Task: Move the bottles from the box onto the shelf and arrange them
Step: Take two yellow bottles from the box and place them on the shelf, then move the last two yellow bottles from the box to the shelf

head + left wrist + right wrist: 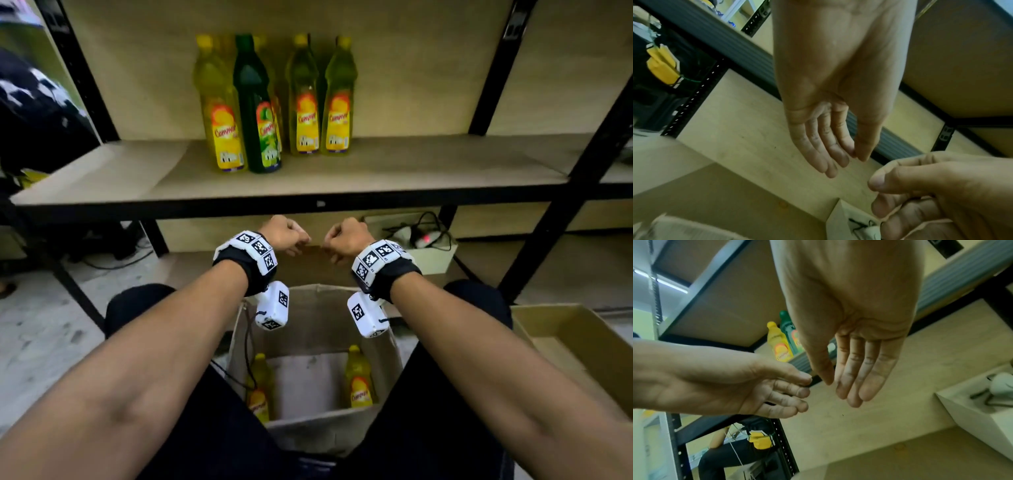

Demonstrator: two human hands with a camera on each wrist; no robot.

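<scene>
Both arms fwd; left hand & right hand empty, relaxed

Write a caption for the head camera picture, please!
Empty left hand and right hand hover below the shelf; two yellow bottles wait in the box.

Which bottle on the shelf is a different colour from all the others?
The dark green bottle, second from the left in the front row on the shelf. It has a green cap, while every other bottle there is yellow with a yellow cap.
</scene>
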